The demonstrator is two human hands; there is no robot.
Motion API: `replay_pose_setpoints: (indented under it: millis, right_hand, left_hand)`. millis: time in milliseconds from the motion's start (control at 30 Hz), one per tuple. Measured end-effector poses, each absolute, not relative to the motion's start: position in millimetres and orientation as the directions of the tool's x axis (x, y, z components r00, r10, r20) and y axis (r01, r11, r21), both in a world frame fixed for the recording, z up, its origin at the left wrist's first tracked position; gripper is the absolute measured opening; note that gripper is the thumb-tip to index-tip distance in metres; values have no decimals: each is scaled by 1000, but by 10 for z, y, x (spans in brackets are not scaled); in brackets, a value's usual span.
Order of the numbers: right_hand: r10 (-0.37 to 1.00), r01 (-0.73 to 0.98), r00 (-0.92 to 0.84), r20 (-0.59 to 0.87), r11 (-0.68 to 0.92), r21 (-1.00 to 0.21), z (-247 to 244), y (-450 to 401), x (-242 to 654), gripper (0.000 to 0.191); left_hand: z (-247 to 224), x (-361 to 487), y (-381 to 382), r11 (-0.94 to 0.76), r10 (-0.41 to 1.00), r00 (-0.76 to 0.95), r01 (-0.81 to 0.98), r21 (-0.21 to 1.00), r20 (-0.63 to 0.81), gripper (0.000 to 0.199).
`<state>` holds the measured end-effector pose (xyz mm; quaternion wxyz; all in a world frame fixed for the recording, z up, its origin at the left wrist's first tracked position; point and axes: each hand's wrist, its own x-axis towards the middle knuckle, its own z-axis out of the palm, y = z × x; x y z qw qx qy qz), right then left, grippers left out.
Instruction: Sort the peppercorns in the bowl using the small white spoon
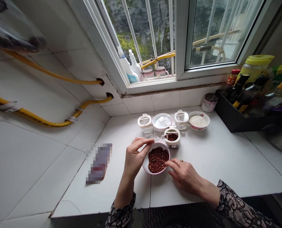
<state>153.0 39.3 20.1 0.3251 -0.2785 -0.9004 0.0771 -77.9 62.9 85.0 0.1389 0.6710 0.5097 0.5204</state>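
Note:
My left hand (134,156) pinches the handle of a small white spoon (158,139). The spoon's tip reaches over the mouth of a small clear seasoning jar (174,145), whose lid stands up. Dark red dried grains (172,136), much like Sichuan peppercorns, show inside it. Just in front of the jar is a white bowl with a pink rim (145,165), filled with more of the same red grains (158,160). My right hand (187,177) wears a ring and grips the bowl's right rim with curled fingers; its thumb is partly hidden.
Behind the jar stand two similar jars (145,123) (181,120), a bowl of white powder (158,129) and a flowered bowl of pale grains (197,127). A black bottle box (231,122) is at right. A blurred flat packet (99,164) lies at left.

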Motion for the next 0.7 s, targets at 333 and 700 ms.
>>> replay_pose_setpoints:
  millis: [333,700]
  right_hand:
    - [584,471,-647,490,811,-346,178,377,1535,35]
    - [566,445,-648,510,824,-350,184,381,1546,33]
  left_hand:
    - [831,-509,732,-574,665,258,776,259,701,29]
    - [679,-1075,352,-328,908,22,657,679,417,17]
